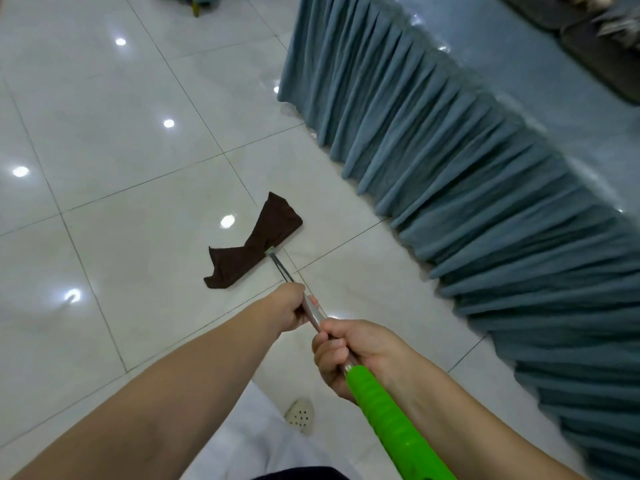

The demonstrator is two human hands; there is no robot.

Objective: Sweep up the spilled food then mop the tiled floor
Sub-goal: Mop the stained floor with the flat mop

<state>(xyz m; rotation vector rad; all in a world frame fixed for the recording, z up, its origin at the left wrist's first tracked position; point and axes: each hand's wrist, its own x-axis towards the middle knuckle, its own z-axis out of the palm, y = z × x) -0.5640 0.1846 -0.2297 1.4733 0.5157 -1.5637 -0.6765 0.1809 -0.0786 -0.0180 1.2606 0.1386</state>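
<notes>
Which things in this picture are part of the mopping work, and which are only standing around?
Part of the work:
- mop, brown cloth head on the tiled floor
- left hand and right hand, both gripping its handle

Only around:
- teal pleated table skirt
- perforated shoe

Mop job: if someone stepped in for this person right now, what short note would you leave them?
Left hand: closed around the mop's metal shaft, further down.
Right hand: closed around the shaft just above the green grip.
Mop: its dark brown cloth head lies on the tiled floor, ahead of the person, near the pleated blue table skirt.
Done: no spilled food shows on the visible tiles, so sweeping looks finished here.
Left: mop the remaining tiles, including along the skirt's edge; what is already mopped I cannot tell.
</notes>
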